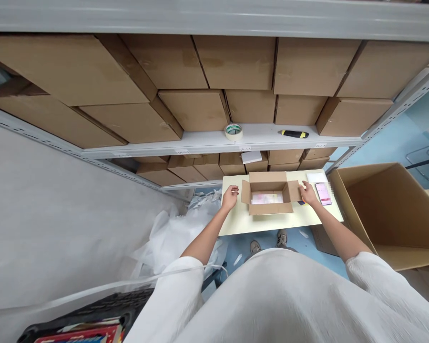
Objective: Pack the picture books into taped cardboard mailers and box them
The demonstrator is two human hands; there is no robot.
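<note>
On the pale yellow table (pixel 236 224) stands a small open cardboard box (pixel 270 208) with its flaps spread out. A flat pink and white item (pixel 267 198) lies inside it. My left hand (pixel 230 196) is just left of the box, apart from it, with curled fingers; whether it holds anything is too small to tell. At the box's right flap is my right hand (pixel 308 193), its fingers at the flap's outer edge. A phone with a pink screen (pixel 323 194) lies to the right of that hand.
Boxes (pixel 236 62) fill the shelves ahead. A tape roll (pixel 233 132) and a black and yellow cutter (pixel 293 134) rest on the shelf edge (pixel 200 143). A large open carton (pixel 396 205) stands right, white wrapping (pixel 171 243) lies left, and a black crate (pixel 128 305) is lower left.
</note>
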